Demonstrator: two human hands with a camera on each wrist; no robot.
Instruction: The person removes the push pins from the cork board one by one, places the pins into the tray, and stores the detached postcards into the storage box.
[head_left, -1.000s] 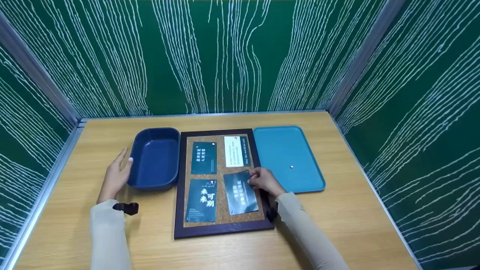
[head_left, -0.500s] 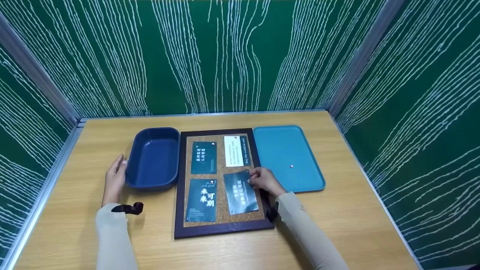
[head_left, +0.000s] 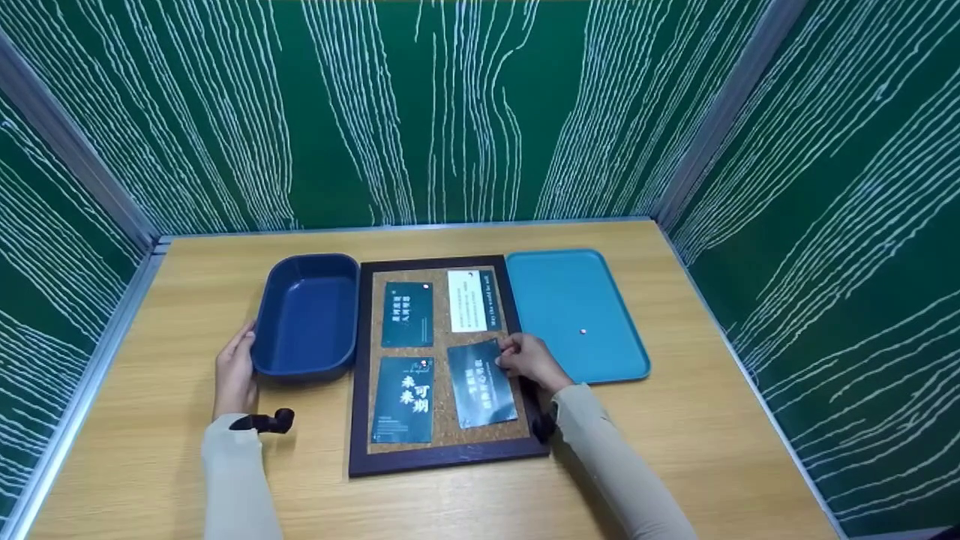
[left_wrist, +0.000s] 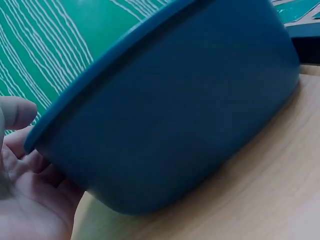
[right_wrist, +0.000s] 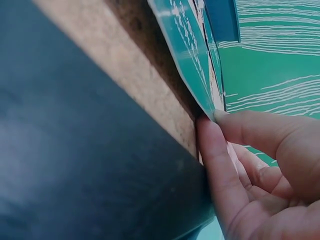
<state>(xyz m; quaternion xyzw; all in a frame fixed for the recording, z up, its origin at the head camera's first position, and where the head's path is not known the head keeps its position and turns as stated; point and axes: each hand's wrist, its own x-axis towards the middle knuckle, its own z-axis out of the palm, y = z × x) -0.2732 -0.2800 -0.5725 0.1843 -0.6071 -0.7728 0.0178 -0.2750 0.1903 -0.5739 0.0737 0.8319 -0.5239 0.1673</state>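
Observation:
Thumb and fingertips of my right hand (head_left: 532,361) pinch the upper right corner of a dark green printed card (head_left: 480,397). This card slants over the lower right of a dark-framed cork board (head_left: 442,454). In the right wrist view the pinched card (right_wrist: 187,55) stands edge-on, raised off the cork near the fingers. At the left, my left hand (head_left: 236,371) holds the near left side of a deep navy-blue bin (head_left: 304,367). The left wrist view shows its fingers bent below the bin's rim (left_wrist: 100,75) against the outer wall, with the thumb above.
Three other cards lie on the cork, including a green upper left card (head_left: 407,315), a larger lower left card (head_left: 403,401) and a white-and-green card (head_left: 472,301), with small pins at their corners. A turquoise tray (head_left: 562,292) at right carries one small pin (head_left: 583,331). Patterned green panels (head_left: 337,187) enclose the table.
My left hand has moved in toward the near left corner of the bin, and its fingers have drawn together there. The right hand stays at the card's corner.

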